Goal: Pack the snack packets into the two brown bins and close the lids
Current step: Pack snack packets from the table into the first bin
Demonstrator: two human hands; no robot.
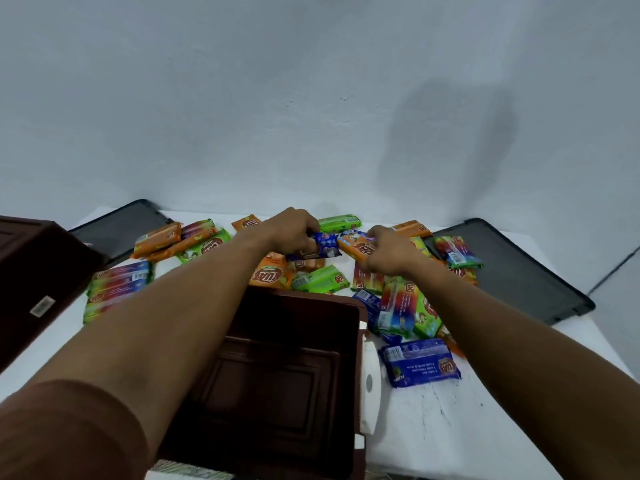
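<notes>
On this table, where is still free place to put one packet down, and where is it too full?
Bare white table lies near the right front, below the blue packet and beside the open brown bin. A narrow strip runs between the second brown bin and the left forearm. The middle, around both hands, is crowded with packets.

Two dark brown plastic bins stand on the white table (450, 427): one open bin (287, 375) at the near edge, the second bin (38, 271) at the left edge. Two flat dark grey lids lie at the far corners, one lid (121, 226) on the left and the other lid (512, 275) on the right. Foil snack packets in orange, green, blue and rainbow wrappers lie scattered between them, roughly twenty; overlaps prevent an exact count. One blue packet (420, 363) lies apart near the open bin. Two hands reach in.
</notes>
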